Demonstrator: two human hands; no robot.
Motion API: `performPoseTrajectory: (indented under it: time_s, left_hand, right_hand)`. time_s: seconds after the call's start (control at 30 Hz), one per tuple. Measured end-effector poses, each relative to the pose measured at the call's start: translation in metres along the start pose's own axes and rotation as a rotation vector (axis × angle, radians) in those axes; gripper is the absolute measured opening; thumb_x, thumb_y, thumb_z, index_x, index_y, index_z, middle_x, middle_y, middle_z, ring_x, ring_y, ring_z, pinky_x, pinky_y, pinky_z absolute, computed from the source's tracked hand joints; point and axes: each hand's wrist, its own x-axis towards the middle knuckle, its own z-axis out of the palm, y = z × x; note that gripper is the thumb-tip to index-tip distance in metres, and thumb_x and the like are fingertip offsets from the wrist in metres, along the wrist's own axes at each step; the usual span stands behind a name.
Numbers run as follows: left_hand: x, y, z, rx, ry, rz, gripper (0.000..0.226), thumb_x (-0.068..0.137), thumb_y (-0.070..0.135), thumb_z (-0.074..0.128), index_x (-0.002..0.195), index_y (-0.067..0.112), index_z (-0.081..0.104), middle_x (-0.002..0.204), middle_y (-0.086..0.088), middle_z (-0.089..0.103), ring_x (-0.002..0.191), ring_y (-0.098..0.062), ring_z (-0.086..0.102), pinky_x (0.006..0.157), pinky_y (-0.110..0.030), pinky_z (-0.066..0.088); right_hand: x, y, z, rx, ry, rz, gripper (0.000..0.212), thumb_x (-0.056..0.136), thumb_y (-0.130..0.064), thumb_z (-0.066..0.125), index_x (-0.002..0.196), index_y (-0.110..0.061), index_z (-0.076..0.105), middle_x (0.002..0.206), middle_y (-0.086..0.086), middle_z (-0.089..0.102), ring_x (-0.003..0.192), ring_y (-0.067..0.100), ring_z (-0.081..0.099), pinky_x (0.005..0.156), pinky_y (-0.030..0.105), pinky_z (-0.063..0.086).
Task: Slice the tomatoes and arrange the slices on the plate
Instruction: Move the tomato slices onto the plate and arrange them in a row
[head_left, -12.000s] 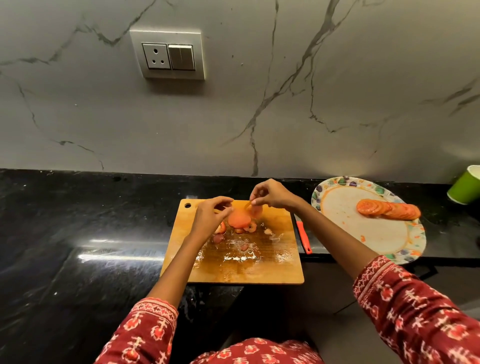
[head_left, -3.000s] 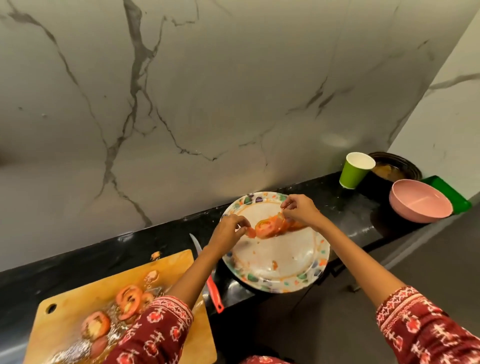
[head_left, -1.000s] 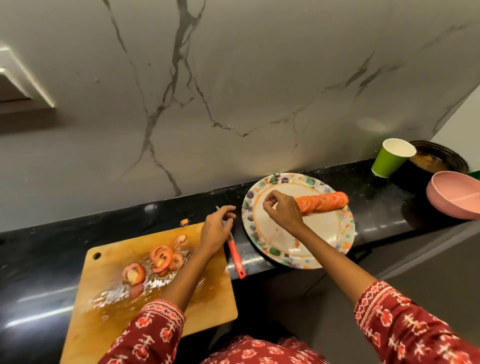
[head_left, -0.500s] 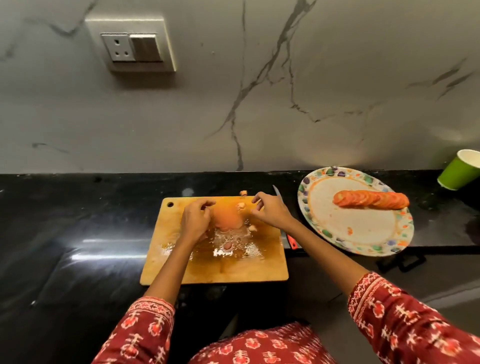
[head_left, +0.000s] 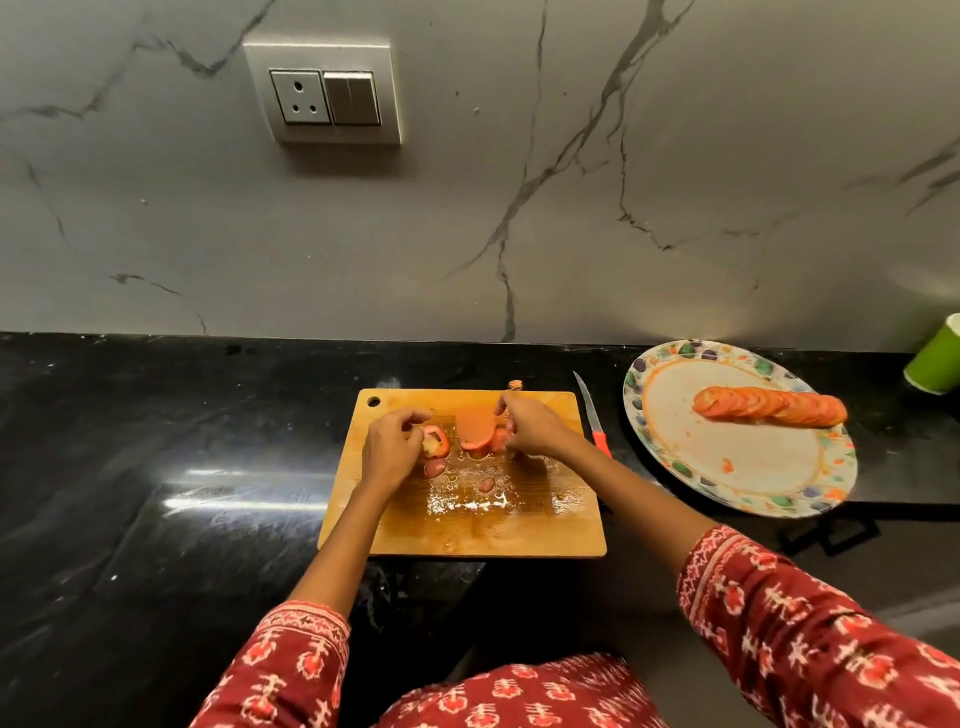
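A wet wooden cutting board (head_left: 545, 525) lies on the black counter. On its far half sits a cluster of tomato slices (head_left: 474, 426), with small tomato bits (head_left: 485, 484) in the juice nearer me. My left hand (head_left: 389, 447) pinches one tomato slice (head_left: 435, 441) at the cluster's left side. My right hand (head_left: 530, 423) has its fingers closed on the slices at the right side. To the right, a patterned plate (head_left: 737, 467) carries a row of overlapping tomato slices (head_left: 769, 405) along its far part.
A knife with a red handle (head_left: 592, 415) lies on the counter between board and plate. A green cup (head_left: 935, 358) stands at the far right edge. A tomato scrap (head_left: 514, 384) rests just behind the board. A wall socket (head_left: 324, 96) is mounted above.
Both hands have closed in on the tomato slices on the board; the left hand now pinches one slice. A second ago the right hand was over the plate.
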Motion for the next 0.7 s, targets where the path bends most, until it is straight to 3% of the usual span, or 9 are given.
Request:
performPoseTrajectory:
  time_s: [0.07,0.17,0.37,0.47,0.6,0.7]
  left_hand:
    - [0.001,-0.003,-0.002,-0.001,0.0,0.003,0.024,0.087,0.001,0.056,0.107,0.008,0.068,0.107,-0.009,0.067,0.094,-0.016,0.059,0.076,-0.023,0.046]
    - [0.003,-0.006,-0.005,0.011,-0.004,0.006,0.024,0.087,0.001,0.058,0.108,0.009,0.067,0.108,-0.01,0.067,0.094,-0.017,0.059,0.076,-0.023,0.046]
    - [0.01,-0.009,-0.002,0.125,-0.093,0.027,0.03,0.091,0.0,0.05,0.116,0.009,0.062,0.12,-0.01,0.062,0.108,-0.024,0.057,0.085,-0.032,0.047]
    - [0.018,-0.006,-0.002,0.257,-0.213,0.135,0.031,0.091,-0.001,0.047,0.116,0.011,0.061,0.123,-0.008,0.058,0.115,-0.025,0.051,0.089,-0.035,0.044]
    - [0.03,-0.005,-0.004,0.416,-0.413,0.24,0.029,0.09,0.002,0.051,0.109,0.02,0.064,0.119,-0.005,0.059,0.109,-0.022,0.051,0.085,-0.036,0.048]
    - [0.034,0.0,-0.007,0.513,-0.468,0.257,0.025,0.092,0.007,0.051,0.107,0.02,0.065,0.114,-0.004,0.059,0.102,-0.02,0.053,0.08,-0.031,0.047]
  right_hand:
    - [-0.003,0.008,-0.005,0.034,-0.023,0.015,0.033,0.078,-0.004,0.07,0.108,-0.008,0.057,0.082,-0.003,0.053,0.085,0.016,0.053,0.074,0.03,0.048]
    - [-0.007,0.019,-0.015,0.056,-0.044,0.02,0.02,0.079,-0.004,0.07,0.098,-0.004,0.066,0.088,0.005,0.061,0.085,0.015,0.056,0.065,0.018,0.044]
    - [-0.009,0.021,-0.031,0.179,0.111,0.018,0.015,0.082,-0.009,0.069,0.096,-0.004,0.066,0.092,0.003,0.058,0.08,0.007,0.053,0.06,0.011,0.037]
    - [-0.009,0.019,-0.03,0.202,0.112,0.004,0.015,0.083,-0.011,0.068,0.096,-0.003,0.066,0.088,0.0,0.055,0.07,0.003,0.048,0.058,0.011,0.034]
    - [-0.01,0.018,-0.028,0.217,0.058,-0.015,0.015,0.083,-0.009,0.068,0.096,-0.001,0.065,0.089,0.001,0.056,0.074,0.003,0.05,0.061,0.012,0.037]
    - [-0.009,0.017,-0.03,0.234,0.035,-0.017,0.015,0.083,-0.009,0.068,0.096,-0.001,0.065,0.089,0.0,0.056,0.08,0.004,0.05,0.063,0.012,0.039]
